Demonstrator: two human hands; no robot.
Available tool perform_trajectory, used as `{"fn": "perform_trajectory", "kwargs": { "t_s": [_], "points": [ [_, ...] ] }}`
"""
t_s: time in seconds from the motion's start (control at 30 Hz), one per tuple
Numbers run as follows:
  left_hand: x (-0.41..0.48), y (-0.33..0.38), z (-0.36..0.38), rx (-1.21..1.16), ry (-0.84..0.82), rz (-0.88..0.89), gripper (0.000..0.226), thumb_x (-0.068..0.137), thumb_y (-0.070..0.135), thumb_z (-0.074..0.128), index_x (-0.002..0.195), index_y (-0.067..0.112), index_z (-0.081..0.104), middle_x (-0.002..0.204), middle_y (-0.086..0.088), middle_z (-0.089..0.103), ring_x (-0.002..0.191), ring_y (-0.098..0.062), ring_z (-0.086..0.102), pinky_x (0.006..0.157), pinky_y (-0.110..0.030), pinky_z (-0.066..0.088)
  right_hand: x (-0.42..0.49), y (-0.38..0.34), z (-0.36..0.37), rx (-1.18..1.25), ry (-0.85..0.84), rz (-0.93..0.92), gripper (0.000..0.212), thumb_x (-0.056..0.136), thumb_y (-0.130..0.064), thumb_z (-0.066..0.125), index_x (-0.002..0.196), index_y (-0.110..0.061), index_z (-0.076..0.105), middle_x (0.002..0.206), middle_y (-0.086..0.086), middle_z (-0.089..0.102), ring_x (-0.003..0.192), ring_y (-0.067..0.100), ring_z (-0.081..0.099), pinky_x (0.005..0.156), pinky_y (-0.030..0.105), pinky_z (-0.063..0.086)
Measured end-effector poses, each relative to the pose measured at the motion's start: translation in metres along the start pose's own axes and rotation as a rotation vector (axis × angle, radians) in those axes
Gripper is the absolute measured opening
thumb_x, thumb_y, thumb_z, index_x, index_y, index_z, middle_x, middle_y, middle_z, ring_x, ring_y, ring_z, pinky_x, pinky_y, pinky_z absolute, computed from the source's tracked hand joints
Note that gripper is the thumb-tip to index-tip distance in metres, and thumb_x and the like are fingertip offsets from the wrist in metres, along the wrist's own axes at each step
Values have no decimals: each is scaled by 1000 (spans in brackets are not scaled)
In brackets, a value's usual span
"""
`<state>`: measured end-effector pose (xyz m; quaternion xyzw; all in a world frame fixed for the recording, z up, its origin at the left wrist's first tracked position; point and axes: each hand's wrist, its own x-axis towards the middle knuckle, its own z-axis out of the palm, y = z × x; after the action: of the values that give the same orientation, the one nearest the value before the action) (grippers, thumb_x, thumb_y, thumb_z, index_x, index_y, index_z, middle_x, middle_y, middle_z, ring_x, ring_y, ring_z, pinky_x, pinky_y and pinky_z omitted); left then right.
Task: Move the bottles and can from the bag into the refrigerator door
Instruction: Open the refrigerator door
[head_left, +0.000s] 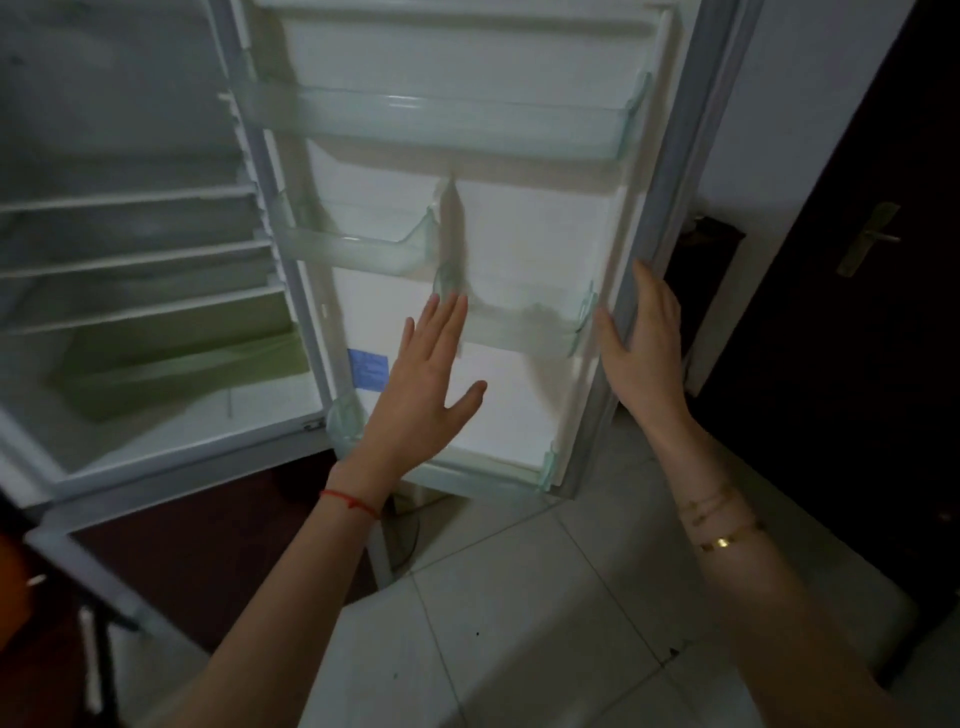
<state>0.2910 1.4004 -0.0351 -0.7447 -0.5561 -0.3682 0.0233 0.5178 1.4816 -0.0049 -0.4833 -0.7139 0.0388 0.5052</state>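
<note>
The white refrigerator door (535, 228) stands open, stiff, probably light to swing. The right hand (644, 343) lies straight-fingered on its edge; the left hand (426, 395) is spread, empty. I see no bottles, can or bag.

Left hand (426, 384): thin red thread bracelet (349, 500) at the wrist just behind it, with a small knot or bead (too blurred to tell which). Right hand (641, 343): fine gold chains (709, 503) behind the wrist. Farther up the forearm from the hand, a wider gold band (727, 542). Both forearms bare.
</note>
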Motion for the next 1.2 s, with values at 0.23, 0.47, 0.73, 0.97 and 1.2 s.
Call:
{"fn": "perform_trajectory", "kwargs": {
  "t_s": [0.23, 0.47, 0.73, 0.97, 1.2],
  "points": [
    [-57, 9, -48, 25, 61, -151, 82, 94, 31, 57, 157, 11, 8, 165, 0, 6, 153, -15, -2, 125, -41, 5, -39, -40, 17, 129, -178, -126, 58, 95, -26, 54, 147, -9, 33, 153, 9, 33, 144, 27, 27, 119, 40, 23],
    [-111, 10, -89, 123, 100, -289, 83, 93, 30, 58, 157, 14, 8, 165, 3, 5, 153, -12, -3, 125, -37, 0, -75, -82, 31, 233, -353, -171, 59, 96, -28, 53, 148, -13, 31, 156, 3, 29, 147, 24, 18, 119, 21, 11],
    [-174, 2, -133, 190, 118, -478, 81, 93, 29, 59, 157, 16, 10, 165, 2, 9, 153, -13, -2, 123, -49, 12, -115, -128, 52, 344, -543, -219, 58, 97, -27, 53, 149, -15, 30, 155, -3, 31, 146, 9, 19, 121, 26, 16],
    [-226, -16, -173, 224, 136, -612, 81, 92, 33, 56, 157, 19, 9, 165, 5, 7, 153, -10, -3, 123, -47, 14, -143, -183, 81, 392, -707, -228, 57, 96, -30, 53, 148, -19, 31, 154, -3, 33, 144, 12, 23, 120, 37, 23],
    [-275, -51, -226, 227, 161, -775, 82, 92, 32, 58, 157, 24, 8, 162, 14, 4, 147, 0, -10, 124, -44, 12, -171, -244, 131, 434, -845, -234, 57, 97, -37, 50, 149, -27, 28, 154, -5, 31, 147, 15, 22, 118, 48, 27]
  ]
}}
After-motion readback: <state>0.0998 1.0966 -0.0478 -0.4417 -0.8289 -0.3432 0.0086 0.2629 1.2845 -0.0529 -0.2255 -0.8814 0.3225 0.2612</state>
